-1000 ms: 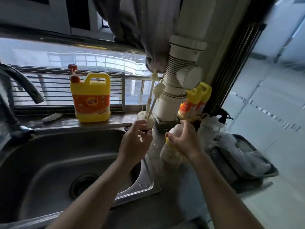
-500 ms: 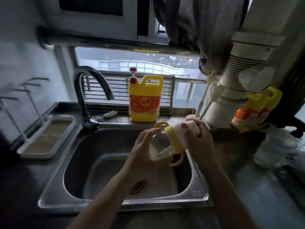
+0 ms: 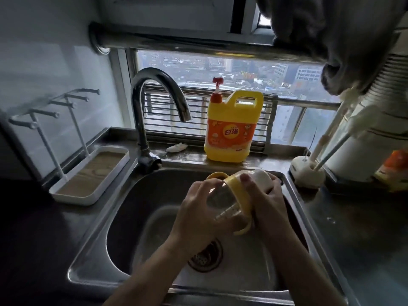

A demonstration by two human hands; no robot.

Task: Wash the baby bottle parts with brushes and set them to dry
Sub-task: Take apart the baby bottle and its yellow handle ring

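Baby bottle [image 3: 229,202] in both hands, sideways above the sink [image 3: 123,208].

baby bottle [image 3: 229,206] on its side over sink [image 3: 123,208] | left hand [image 3: 198,210] grips clear body | right hand [image 3: 265,195] grips white cap

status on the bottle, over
Left hand grips baby bottle body, right hand on its cap. Over sink. Faucet dry, brushes untouched.

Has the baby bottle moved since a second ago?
Yes. The baby bottle went from the counter right of the sink to over its basin, held in both hands.
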